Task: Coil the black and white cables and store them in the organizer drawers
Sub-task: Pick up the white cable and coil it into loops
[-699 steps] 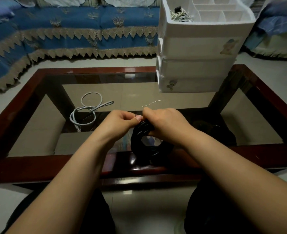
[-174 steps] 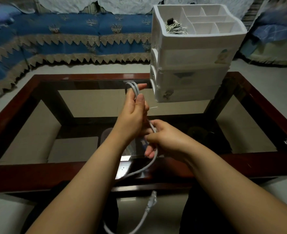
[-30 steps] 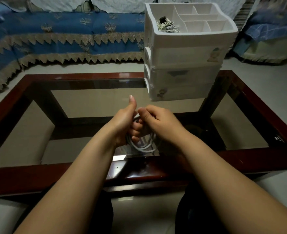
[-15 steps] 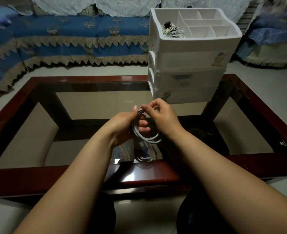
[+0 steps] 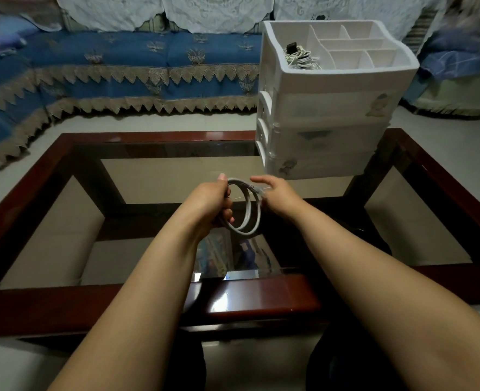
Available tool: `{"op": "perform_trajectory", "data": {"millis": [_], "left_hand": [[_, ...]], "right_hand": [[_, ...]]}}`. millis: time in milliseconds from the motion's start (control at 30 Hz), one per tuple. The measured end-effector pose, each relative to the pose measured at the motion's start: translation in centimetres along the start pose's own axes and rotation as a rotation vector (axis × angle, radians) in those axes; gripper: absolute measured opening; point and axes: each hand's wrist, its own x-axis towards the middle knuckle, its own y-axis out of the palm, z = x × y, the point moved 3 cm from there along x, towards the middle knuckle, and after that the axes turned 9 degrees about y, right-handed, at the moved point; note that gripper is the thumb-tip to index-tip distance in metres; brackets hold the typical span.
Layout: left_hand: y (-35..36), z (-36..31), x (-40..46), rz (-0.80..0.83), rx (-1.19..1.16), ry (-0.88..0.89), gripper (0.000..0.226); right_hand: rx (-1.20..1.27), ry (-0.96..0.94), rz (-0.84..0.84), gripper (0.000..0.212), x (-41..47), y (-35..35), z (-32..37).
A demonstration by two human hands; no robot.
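Observation:
The white cable [image 5: 251,218] hangs as a coil of a few loops above the glass table. My left hand [image 5: 213,201] grips the coil's left side. My right hand [image 5: 272,190] is at the coil's upper right, fingers spread, fingertips touching the cable's plug end. The white organizer [image 5: 326,119] stands at the table's far right, three drawers closed, with a dark shape showing through the middle drawer front. Its open top tray holds a small bundle of cord [image 5: 301,56] in the left compartment. The black cable is not plainly in view.
The glass-topped table has a dark red wooden frame [image 5: 261,303]. A blue sofa with a lace-trimmed cover [image 5: 137,69] runs behind the table. My knees sit under the near edge.
Both hands have lifted the white coil and moved it forward toward the organizer. My right hand has loosened from the coil and its fingers have spread.

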Motion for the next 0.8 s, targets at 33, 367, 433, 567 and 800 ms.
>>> {"op": "perform_trajectory", "data": {"millis": [33,367,433,567,800], "left_hand": [[-0.3,-0.1,0.1,-0.015,0.009,0.006,0.043],[-1.8,-0.6,0.8,-0.147,0.292,0.077,0.040],[-1.9,-0.6,0.9,-0.159,0.295,0.088,0.041],[-1.8,-0.7,0.9,-0.169,0.297,0.084,0.042],[-0.1,-0.3,0.6,-0.087,0.294,0.094,0.043]], "right_hand": [[-0.239,-0.046,-0.022,0.048,0.5,0.1,-0.1],[-0.848,0.096,-0.100,0.028,1.9,1.7,0.3],[-0.937,0.090,-0.111,0.019,1.1,1.8,0.2],[-0.980,0.187,-0.137,0.018,-0.5,1.2,-0.5],[-0.028,-0.025,-0.184,0.023,-6.3,-2.3,4.5]]}}
